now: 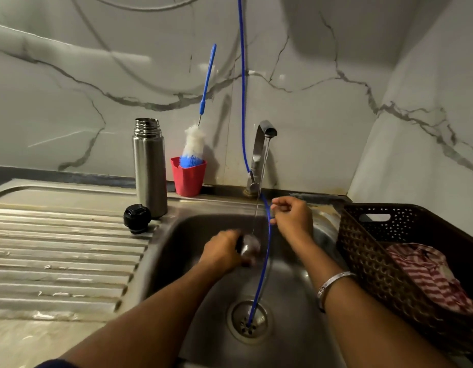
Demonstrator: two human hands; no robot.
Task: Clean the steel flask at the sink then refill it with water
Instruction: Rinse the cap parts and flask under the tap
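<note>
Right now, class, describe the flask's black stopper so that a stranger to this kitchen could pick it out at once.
Start at the steel sink and look to the ribbed draining board on its left. At the board's near corner by the basin stands the open steel flask; the black stopper sits at its foot. It is the only small, dark, round, knob-like thing there.
</note>
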